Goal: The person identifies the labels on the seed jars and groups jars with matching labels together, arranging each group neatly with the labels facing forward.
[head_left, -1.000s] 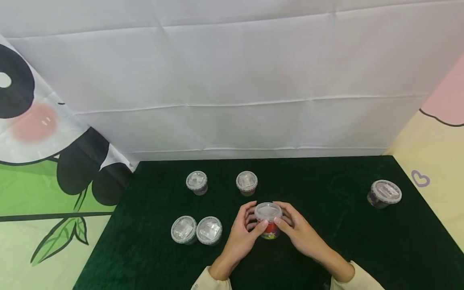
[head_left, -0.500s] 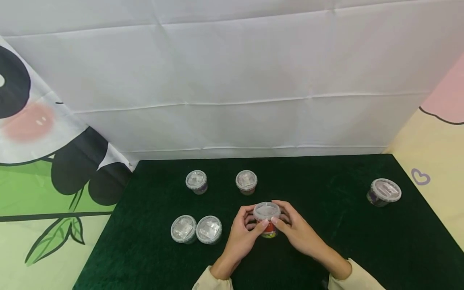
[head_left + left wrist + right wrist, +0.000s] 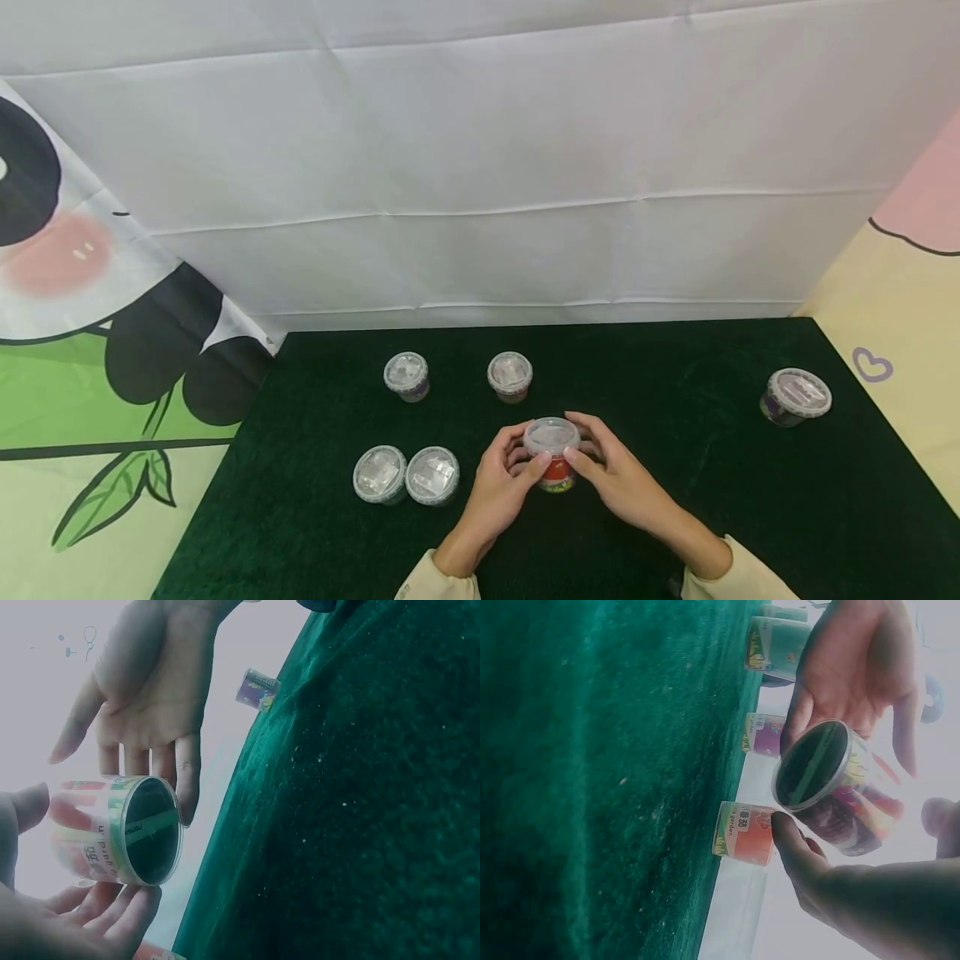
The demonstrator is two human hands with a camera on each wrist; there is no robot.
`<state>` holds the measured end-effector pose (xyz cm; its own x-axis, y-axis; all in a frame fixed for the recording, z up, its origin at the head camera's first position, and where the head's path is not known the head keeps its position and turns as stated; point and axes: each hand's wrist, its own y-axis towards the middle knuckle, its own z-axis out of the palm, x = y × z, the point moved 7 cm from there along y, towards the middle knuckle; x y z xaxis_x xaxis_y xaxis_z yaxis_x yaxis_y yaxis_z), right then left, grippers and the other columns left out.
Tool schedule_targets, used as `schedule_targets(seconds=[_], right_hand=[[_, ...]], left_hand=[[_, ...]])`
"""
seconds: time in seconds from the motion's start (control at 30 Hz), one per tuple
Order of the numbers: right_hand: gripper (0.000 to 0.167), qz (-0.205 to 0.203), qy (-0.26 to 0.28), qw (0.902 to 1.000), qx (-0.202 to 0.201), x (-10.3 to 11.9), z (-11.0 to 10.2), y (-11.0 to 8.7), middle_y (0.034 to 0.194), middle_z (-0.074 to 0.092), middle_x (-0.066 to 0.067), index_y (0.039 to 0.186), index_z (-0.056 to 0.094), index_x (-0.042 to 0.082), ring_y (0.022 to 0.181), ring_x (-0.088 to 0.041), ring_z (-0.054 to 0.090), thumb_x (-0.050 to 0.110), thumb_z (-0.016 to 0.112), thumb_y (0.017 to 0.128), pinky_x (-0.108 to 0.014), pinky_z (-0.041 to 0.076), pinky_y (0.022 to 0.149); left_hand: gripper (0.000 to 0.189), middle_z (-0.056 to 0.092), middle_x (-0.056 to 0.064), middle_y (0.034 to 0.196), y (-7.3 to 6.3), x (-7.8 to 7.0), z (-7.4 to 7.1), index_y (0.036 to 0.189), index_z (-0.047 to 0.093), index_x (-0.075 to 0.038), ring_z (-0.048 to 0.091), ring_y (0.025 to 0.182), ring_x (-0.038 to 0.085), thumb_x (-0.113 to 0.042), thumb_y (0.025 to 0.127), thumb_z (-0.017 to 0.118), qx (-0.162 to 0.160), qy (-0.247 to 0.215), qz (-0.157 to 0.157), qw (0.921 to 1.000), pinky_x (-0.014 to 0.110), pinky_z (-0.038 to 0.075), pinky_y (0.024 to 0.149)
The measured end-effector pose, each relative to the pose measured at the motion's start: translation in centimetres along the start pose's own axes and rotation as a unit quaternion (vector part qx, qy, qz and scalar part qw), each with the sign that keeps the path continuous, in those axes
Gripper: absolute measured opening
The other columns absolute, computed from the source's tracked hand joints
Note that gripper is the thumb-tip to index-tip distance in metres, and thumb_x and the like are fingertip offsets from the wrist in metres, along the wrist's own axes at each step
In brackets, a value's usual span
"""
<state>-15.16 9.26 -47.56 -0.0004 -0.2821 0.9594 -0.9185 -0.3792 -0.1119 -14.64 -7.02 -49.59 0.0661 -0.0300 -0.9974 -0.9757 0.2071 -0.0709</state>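
Observation:
A small clear plastic tub with a frosted lid and a red printed label [image 3: 557, 469] is upright between both hands in the head view. My left hand [image 3: 499, 483] grips its left side, thumb in front and fingers behind. From the other side my right hand [image 3: 621, 482] holds it the same way. In the left wrist view the tub [image 3: 86, 832] shows its round base, lifted off the cloth. A strip of label crosses that base; the tub's contents cannot be made out.
Two lidded tubs [image 3: 407, 375] [image 3: 511, 377] stand farther back. Another pair, a left tub [image 3: 379, 473] and a right tub [image 3: 432, 476], stands close together at left. A lone dark tub [image 3: 797, 397] is at far right. Dark green cloth [image 3: 300, 542] covers the table, with a white curtain [image 3: 480, 167] behind.
The tub and both hands stay nearly in place. The tub has turned slightly, showing more pale print on its red label; the view has shifted a little.

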Motion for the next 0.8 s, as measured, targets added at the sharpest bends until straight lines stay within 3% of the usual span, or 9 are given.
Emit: schedule_targets(seconds=[0.17, 0.4, 0.63, 0.8], right_hand=[[0.056, -0.004, -0.004, 0.9999, 0.008, 0.00, 0.09, 0.12, 0.155, 0.046, -0.028, 0.159, 0.035, 0.003, 0.140, -0.048, 0.051, 0.024, 0.056, 0.111, -0.057, 0.051, 0.109], [0.056, -0.007, 0.008, 0.9996, 0.027, 0.05, 0.12, -0.03, 0.159, 0.040, -0.029, 0.161, 0.033, 0.005, 0.146, -0.050, 0.043, 0.027, 0.052, 0.113, -0.062, 0.045, 0.114], [0.060, 0.014, 0.012, 0.9997, 0.015, -0.25, 0.22, -0.04, 0.160, 0.041, -0.027, 0.162, 0.031, 0.006, 0.146, -0.049, 0.044, 0.028, 0.053, 0.112, -0.062, 0.044, 0.115], [0.057, 0.013, 0.012, 0.9998, 0.007, -0.07, 0.39, 0.15, 0.158, 0.044, -0.025, 0.160, 0.034, 0.006, 0.144, -0.047, 0.047, 0.027, 0.054, 0.112, -0.060, 0.046, 0.113]], left_hand=[[0.053, 0.063, 0.014, 0.138, -0.03, -0.06, 0.05, 0.145, 0.049, -0.003, 0.063, 0.122, 0.024, -0.026, 0.103, 0.071, -0.010, 0.009, -0.007, 0.9999, 0.026, 0.052, 0.097], [0.059, 0.053, 0.015, 0.151, 0.03, 0.14, 0.04, 0.156, 0.041, -0.003, 0.058, 0.133, 0.029, -0.027, 0.107, 0.065, 0.021, -0.005, -0.017, 0.9996, 0.038, 0.051, 0.110], [0.053, 0.060, 0.015, 0.144, 0.05, -0.10, 0.00, 0.149, 0.049, 0.000, 0.063, 0.127, 0.026, -0.025, 0.105, 0.068, 0.010, -0.014, -0.007, 0.9998, 0.024, 0.054, 0.100], [0.051, 0.064, 0.014, 0.138, 0.28, -0.09, -0.16, 0.143, 0.051, -0.002, 0.064, 0.119, 0.022, -0.026, 0.102, 0.072, -0.009, -0.010, -0.020, 0.9997, 0.023, 0.054, 0.093]])
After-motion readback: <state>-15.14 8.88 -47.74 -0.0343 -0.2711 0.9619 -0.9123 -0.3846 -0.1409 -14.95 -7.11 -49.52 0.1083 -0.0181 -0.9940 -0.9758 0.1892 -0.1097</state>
